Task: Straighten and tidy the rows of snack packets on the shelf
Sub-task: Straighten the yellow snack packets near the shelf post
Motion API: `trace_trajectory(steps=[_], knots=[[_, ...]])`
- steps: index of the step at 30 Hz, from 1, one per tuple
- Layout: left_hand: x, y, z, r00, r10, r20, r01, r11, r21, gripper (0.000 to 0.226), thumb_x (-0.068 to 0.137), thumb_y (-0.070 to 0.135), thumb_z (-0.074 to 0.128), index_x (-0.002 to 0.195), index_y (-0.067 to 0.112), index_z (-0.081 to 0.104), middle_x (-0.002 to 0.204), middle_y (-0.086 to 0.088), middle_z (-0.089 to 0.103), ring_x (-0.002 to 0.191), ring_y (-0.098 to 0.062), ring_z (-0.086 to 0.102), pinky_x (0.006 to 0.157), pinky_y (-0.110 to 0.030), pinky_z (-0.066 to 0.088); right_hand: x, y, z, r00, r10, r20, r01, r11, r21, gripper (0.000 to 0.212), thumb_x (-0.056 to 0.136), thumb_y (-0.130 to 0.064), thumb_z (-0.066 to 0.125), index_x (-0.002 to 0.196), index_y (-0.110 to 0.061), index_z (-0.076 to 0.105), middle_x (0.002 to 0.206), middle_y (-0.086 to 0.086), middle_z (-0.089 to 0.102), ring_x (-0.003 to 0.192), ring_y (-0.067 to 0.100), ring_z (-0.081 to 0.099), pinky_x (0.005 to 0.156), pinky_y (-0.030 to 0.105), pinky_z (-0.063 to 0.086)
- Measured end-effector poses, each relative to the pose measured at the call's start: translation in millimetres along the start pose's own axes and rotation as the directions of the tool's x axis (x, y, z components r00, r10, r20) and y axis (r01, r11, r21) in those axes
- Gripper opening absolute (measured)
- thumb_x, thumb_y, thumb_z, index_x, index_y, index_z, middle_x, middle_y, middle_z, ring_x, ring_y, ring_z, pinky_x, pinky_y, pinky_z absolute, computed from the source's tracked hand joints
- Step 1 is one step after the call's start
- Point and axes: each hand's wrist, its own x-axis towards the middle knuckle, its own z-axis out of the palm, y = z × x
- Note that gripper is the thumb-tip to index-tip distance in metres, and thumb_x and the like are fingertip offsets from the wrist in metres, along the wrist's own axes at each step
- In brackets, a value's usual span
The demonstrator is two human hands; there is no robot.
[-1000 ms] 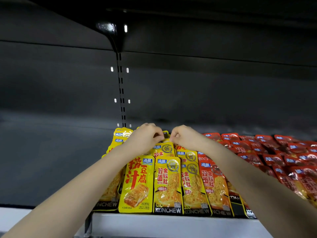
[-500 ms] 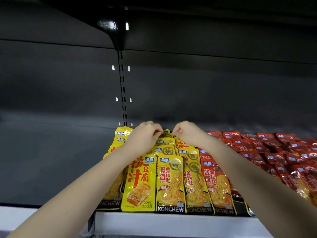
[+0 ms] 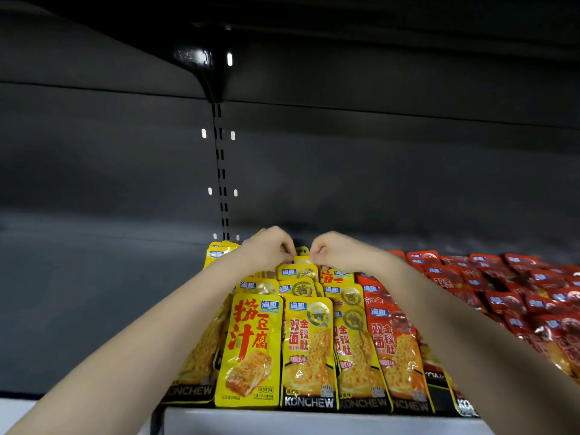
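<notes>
The lone head-worn camera faces forward into the shelf [image 3: 314, 422], near its front edge, angled slightly down.

Dim, front-lit, w/ fisheye edges

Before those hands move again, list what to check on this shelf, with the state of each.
1. Left hand and right hand grip the rear yellow packets by their tops: ok.
2. Front yellow packets lined up along the shelf edge: ok.
3. Tofu packet clear of its left neighbour: not ok, it overlaps it.
4. Red packets in straight rows: not ok, jumbled at the right.
5. Space behind the rear packets: cannot tell, the hands hide it.
</notes>
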Motion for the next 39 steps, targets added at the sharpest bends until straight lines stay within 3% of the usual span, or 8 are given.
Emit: trace_trajectory(steps=[5, 9, 13, 22, 25, 29, 35, 39], knots=[[8.1, -2.2, 7.2, 0.999, -0.013, -0.050, 0.013, 1.000, -0.004, 0.015, 0.089, 0.014, 0.058, 0.088, 0.024, 0.069, 0.095, 0.005, 0.068, 0.092, -0.013, 0.063, 0.088, -0.038, 0.051, 5.4, 2.0, 1.9, 0.998, 0.038, -0.041, -0.038, 0.999, -0.008, 0.019, 0.093, -0.014, 0.049, 0.092, -0.006, 0.066, 0.075, -0.004, 0.064, 0.064, 0.004, 0.056, 0.050, 0.015, 0.039], [9.7, -4.3, 11.0, 0.996, -0.011, -0.089, 0.013, 1.000, 0.025, 0.021, 0.095, 0.015, 0.049, 0.103, 0.017, 0.068, 0.110, 0.000, 0.066, 0.101, -0.017, 0.060, 0.090, -0.037, 0.049, 10.6, 6.6, 2.6, 0.995, 0.055, -0.082, -0.055, 0.998, -0.002, 0.024, 0.095, -0.016, 0.047, 0.095, -0.004, 0.068, 0.083, 0.004, 0.067, 0.069, 0.009, 0.058, 0.064, 0.023, 0.047], [11.3, -8.1, 12.0, 0.992, -0.027, -0.121, 0.030, 0.999, 0.025, 0.031, 0.098, 0.011, 0.039, 0.113, 0.012, 0.066, 0.120, -0.004, 0.064, 0.112, -0.022, 0.056, 0.094, -0.034, 0.045, 14.0, 9.3, 2.9, 0.993, 0.057, -0.103, -0.058, 0.998, -0.007, 0.025, 0.094, -0.012, 0.046, 0.095, -0.001, 0.068, 0.079, 0.002, 0.066, 0.066, 0.017, 0.060, 0.058, 0.018, 0.043], [15.6, -10.5, 8.3, 0.999, -0.034, 0.005, 0.034, 0.999, 0.005, 0.031, 0.097, 0.004, 0.040, 0.108, 0.012, 0.068, 0.122, -0.002, 0.061, 0.113, -0.018, 0.055, 0.092, -0.025, 0.040, 20.0, 4.4, 7.8, 0.995, 0.061, -0.079, -0.063, 0.998, -0.022, 0.015, 0.089, -0.010, 0.057, 0.091, -0.008, 0.072, 0.069, -0.016, 0.054, 0.062, 0.001, 0.049, 0.051, 0.014, 0.034], [16.9, -11.6, 8.4, 1.000, -0.026, -0.011, 0.026, 1.000, -0.013, 0.031, 0.096, 0.002, 0.040, 0.105, 0.012, 0.068, 0.121, -0.003, 0.061, 0.113, -0.019, 0.053, 0.091, -0.025, 0.040, 21.3, 2.7, 6.4, 0.992, 0.053, -0.116, -0.055, 0.998, -0.019, 0.020, 0.092, -0.010, 0.053, 0.097, -0.004, 0.071, 0.075, -0.012, 0.057, 0.063, -0.001, 0.049, 0.050, 0.007, 0.035], [18.6, -13.6, 9.3, 0.999, -0.024, -0.026, 0.024, 1.000, 0.010, 0.028, 0.096, 0.007, 0.044, 0.107, 0.013, 0.069, 0.120, -0.003, 0.063, 0.113, -0.020, 0.054, 0.096, -0.030, 0.043, 21.7, 3.1, 7.4, 0.987, 0.083, -0.138, -0.087, 0.996, -0.023, 0.022, 0.094, -0.013, 0.052, 0.098, -0.004, 0.072, 0.093, -0.001, 0.069, 0.074, 0.003, 0.053, 0.064, 0.018, 0.040], [14.7, -12.1, 9.1, 0.993, 0.003, -0.118, 0.002, 0.999, 0.042, 0.031, 0.097, 0.010, 0.040, 0.113, 0.018, 0.066, 0.121, 0.001, 0.063, 0.117, -0.020, 0.053, 0.099, -0.036, 0.043, 13.9, 6.8, -2.9, 0.978, 0.084, -0.191, -0.087, 0.996, -0.005, 0.024, 0.094, -0.015, 0.050, 0.098, 0.003, 0.065, 0.091, 0.013, 0.068, 0.069, 0.011, 0.053, 0.057, 0.021, 0.040], [9.8, 8.9, 9.2, 0.982, 0.067, -0.174, -0.053, 0.995, 0.083, 0.030, 0.098, 0.016, 0.039, 0.113, 0.025, 0.064, 0.120, 0.005, 0.063, 0.114, -0.019, 0.052, 0.091, -0.034, 0.045, -4.9, 13.4, -21.7, 0.969, 0.078, -0.235, -0.089, 0.995, -0.039, 0.018, 0.096, -0.017, 0.049, 0.103, -0.013, 0.065, 0.089, -0.005, 0.059, 0.083, 0.009, 0.053, 0.057, 0.008, 0.035]])
